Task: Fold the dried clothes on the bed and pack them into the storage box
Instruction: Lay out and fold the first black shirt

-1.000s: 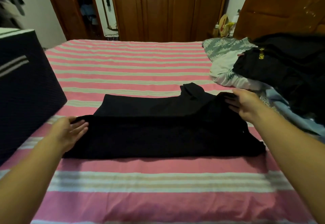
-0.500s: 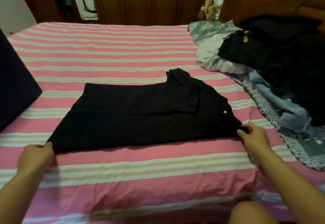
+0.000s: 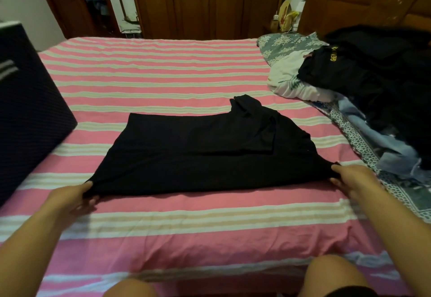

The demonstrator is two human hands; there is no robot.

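So there's the striped bed (image 3: pixel 163 68), storage box (image 3: pixel 28 110) half cut off at the left, unfolded pile (image 3: pixel 373 82) on the right. Black shirt (image 3: pixel 210 152) lies flat mid-fold; left hand (image 3: pixel 70 197) and right hand (image 3: pixel 356 181) each pinch a near corner. Next I'd guess both corners get lifted away together to fold it over. Can't see inside the box

The storage box (image 3: pixel 30 114) runs off the left edge.
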